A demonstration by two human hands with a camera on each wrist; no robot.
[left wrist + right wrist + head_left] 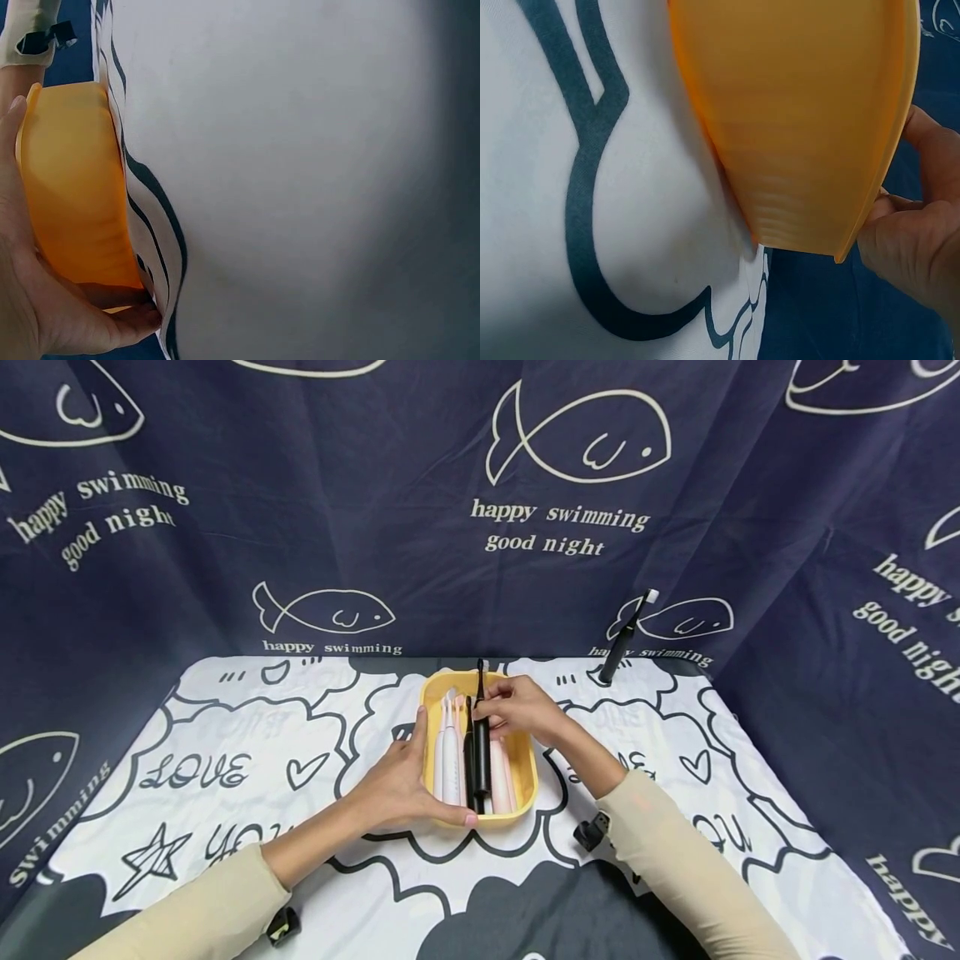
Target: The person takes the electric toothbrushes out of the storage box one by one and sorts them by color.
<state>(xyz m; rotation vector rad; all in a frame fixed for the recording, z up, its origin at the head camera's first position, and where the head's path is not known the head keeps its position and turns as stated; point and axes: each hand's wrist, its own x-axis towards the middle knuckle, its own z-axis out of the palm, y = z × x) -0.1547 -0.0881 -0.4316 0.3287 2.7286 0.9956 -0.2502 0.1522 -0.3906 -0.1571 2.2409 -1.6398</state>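
A yellow storage box stands on the table with several electric toothbrushes in it. My left hand holds the box at its left side and front, the thumb on the front rim. With thumb and fingers, my right hand pinches a black electric toothbrush near its upper part, inside the box. Another black toothbrush lies just left of it. A white toothbrush is at the left, and pink handles show at the right. Both wrist views show only the box's outer walls and the hands.
Behind my right hand a black toothbrush stands upright, tilted slightly, near the table's back edge. The table wears a white cloth with dark drawings. A dark blue curtain with fish prints hangs behind and at both sides.
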